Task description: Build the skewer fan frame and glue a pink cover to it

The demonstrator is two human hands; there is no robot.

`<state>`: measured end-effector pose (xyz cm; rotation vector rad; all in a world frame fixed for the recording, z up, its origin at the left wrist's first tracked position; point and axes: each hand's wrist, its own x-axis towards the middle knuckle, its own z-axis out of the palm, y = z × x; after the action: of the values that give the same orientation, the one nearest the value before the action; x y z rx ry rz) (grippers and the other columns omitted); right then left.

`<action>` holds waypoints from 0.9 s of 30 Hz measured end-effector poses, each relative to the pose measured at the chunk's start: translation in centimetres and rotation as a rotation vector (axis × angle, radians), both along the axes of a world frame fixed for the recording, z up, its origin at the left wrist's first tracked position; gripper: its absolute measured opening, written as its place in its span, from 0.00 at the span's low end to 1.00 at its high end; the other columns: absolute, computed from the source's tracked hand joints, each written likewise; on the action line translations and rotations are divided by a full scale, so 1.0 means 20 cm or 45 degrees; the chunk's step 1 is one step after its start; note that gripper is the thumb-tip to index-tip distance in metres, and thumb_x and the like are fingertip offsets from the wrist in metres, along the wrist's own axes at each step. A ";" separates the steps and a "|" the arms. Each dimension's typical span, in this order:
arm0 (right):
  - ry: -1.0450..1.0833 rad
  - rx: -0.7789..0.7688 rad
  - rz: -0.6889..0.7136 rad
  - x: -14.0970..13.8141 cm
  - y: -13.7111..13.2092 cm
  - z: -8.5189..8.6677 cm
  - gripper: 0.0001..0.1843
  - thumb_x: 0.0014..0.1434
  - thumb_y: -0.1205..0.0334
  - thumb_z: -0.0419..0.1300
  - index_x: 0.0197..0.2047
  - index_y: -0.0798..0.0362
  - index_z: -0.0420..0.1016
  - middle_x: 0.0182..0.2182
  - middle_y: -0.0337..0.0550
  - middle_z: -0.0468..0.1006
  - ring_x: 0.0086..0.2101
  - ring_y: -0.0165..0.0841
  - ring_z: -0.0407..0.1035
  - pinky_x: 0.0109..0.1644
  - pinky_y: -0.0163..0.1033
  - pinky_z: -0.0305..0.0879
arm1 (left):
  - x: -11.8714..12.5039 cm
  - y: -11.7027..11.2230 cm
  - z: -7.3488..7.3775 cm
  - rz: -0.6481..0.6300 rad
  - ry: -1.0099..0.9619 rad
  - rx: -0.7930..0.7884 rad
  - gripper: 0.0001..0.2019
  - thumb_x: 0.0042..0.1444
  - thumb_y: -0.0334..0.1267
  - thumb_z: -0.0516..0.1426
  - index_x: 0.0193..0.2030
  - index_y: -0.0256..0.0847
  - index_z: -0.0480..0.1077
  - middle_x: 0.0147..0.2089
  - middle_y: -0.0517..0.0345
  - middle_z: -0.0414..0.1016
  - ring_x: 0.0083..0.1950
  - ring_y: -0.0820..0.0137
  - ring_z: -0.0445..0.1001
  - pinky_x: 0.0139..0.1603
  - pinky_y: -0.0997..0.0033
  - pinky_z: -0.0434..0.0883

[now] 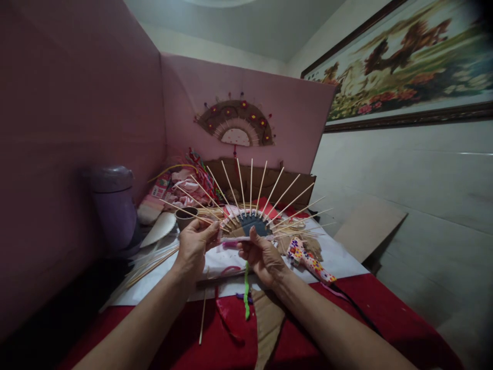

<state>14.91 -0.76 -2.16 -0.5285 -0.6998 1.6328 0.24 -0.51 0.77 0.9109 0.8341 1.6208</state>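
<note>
Both my hands hold up a half-made fan (252,224): several thin wooden sticks spread out in an arc from a dark half-round base. My left hand (193,247) is closed, pinching the fan's left edge near the lowest sticks. My right hand (262,257) is closed around the base from below, thumb up against the dark part. A pink strip (234,240) runs between the two hands, and a green strip (246,290) hangs down under my right hand. The fan is raised above the table.
A red cloth (365,308) covers the table, with white paper (339,259), loose sticks (154,262), cardboard pieces (267,318), a flowered glue gun (310,262) with black cord, a small cup (185,217) and a purple jar (113,205). A finished fan (236,126) hangs on the pink board.
</note>
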 end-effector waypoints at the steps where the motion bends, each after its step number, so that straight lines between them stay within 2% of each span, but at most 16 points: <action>1: -0.007 0.008 0.013 0.00 0.00 0.00 0.15 0.43 0.56 0.68 0.22 0.59 0.70 0.21 0.45 0.78 0.22 0.29 0.72 0.22 0.29 0.67 | 0.00 0.00 0.00 -0.004 -0.002 -0.003 0.15 0.32 0.37 0.67 0.23 0.36 0.64 0.20 0.64 0.70 0.21 0.77 0.67 0.22 0.76 0.68; 11: -0.018 -0.017 0.050 -0.02 -0.02 0.00 0.14 0.42 0.59 0.69 0.23 0.60 0.71 0.19 0.42 0.76 0.21 0.27 0.70 0.23 0.29 0.68 | 0.05 -0.03 -0.01 -0.006 -0.009 -0.028 0.15 0.31 0.37 0.67 0.23 0.36 0.65 0.19 0.64 0.69 0.20 0.77 0.67 0.21 0.76 0.67; 16: 0.002 -0.029 0.042 -0.02 -0.02 0.00 0.09 0.44 0.65 0.67 0.26 0.59 0.73 0.20 0.39 0.76 0.20 0.27 0.70 0.24 0.29 0.69 | 0.06 -0.03 -0.01 0.009 -0.025 -0.036 0.16 0.30 0.37 0.67 0.23 0.36 0.65 0.18 0.64 0.69 0.20 0.77 0.67 0.21 0.76 0.67; 19: 0.001 -0.022 0.045 -0.02 -0.02 0.00 0.05 0.45 0.67 0.65 0.25 0.59 0.73 0.19 0.39 0.76 0.20 0.26 0.70 0.23 0.29 0.68 | 0.06 -0.04 -0.01 0.007 -0.024 -0.035 0.16 0.30 0.37 0.67 0.23 0.36 0.65 0.18 0.64 0.69 0.20 0.76 0.68 0.21 0.76 0.67; 27: -0.007 -0.029 0.032 -0.03 -0.02 -0.01 0.05 0.43 0.69 0.65 0.24 0.61 0.73 0.18 0.38 0.74 0.20 0.24 0.67 0.22 0.28 0.65 | 0.07 -0.04 -0.01 0.001 -0.060 -0.033 0.16 0.29 0.36 0.67 0.23 0.36 0.65 0.18 0.64 0.70 0.19 0.77 0.67 0.21 0.76 0.68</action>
<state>14.31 -1.17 -2.34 -0.5429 -0.6949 1.6650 1.65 -1.34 0.53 0.8512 0.8209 1.6223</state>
